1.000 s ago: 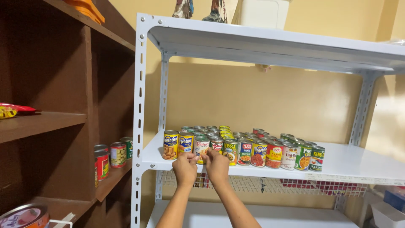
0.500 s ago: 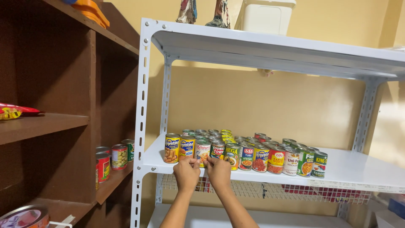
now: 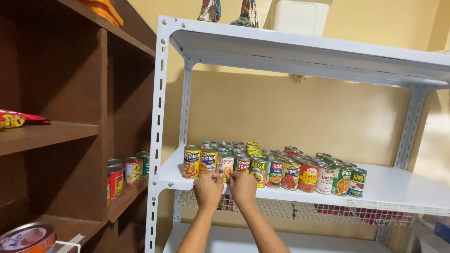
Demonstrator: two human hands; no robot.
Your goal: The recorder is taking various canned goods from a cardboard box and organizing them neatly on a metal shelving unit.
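Both my hands are raised to the front edge of a white metal shelf [image 3: 403, 187]. My left hand [image 3: 207, 190] and my right hand [image 3: 243, 187] sit side by side, fingertips pinched at the shelf lip just below the front row of cans. Whether the fingers grip a small thing there, I cannot tell. Several tin cans [image 3: 274, 166] with colourful labels stand in rows on the shelf. A blue and yellow can [image 3: 208, 161] and a pale can [image 3: 225, 165] stand right above my fingers.
A dark wooden shelf unit [image 3: 51, 133] stands at the left with a few cans [image 3: 125, 171] on a lower board and a red packet [image 3: 16, 118] higher up. A wire basket [image 3: 304, 211] hangs under the white shelf. A white box [image 3: 297, 16] sits on top.
The view has shifted slightly down and left, so the shelf sits a little higher in frame. My hands stay together at the shelf's front edge.
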